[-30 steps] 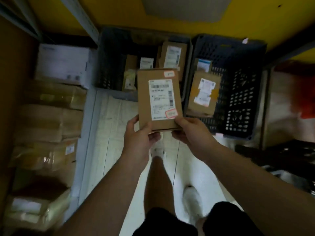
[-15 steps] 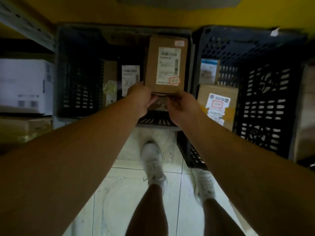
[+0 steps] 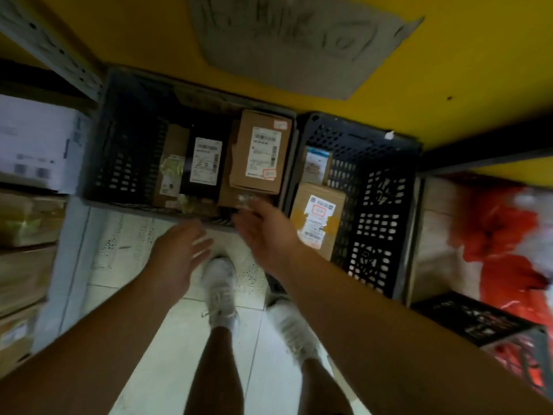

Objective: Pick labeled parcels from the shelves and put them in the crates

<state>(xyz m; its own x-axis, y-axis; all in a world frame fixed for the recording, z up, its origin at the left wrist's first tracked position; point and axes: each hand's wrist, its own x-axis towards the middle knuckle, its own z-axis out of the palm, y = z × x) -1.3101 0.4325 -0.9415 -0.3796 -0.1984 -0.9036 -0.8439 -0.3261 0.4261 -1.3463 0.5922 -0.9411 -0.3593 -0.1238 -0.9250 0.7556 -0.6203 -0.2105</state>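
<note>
The brown parcel (image 3: pixel 259 151) with the white label is lying in the left crate (image 3: pixel 98 145), up against its right wall, resting on top of another brown box and tilted a bit. Nobody has hold of it. Looks like plain corrugated card, flat and rectangular, so I'd guess stiff and pretty light, not slippery, and fine to grab by the two long edges or pinch at the near short end. Corners could dent if it gets dropped hard, but it doesn't look delicate.

Next to it in the same crate there's a black parcel (image 3: pixel 205 163) with its own label, and a narrower brown one further left.

Both hands are empty. The right hand (image 3: pixel 263 232) hangs over the crate's near rim, just short of the parcel, fingers loosely spread. The left hand (image 3: pixel 176 250) is lower, over the floor tiles, also spread wide with nothing in it. Both a bit blurry.

The right crate (image 3: pixel 386 187) has a couple more labeled boxes. More stock sits on the shelves (image 3: pixel 33 223) to the left, so that's where I'd go next.
</note>
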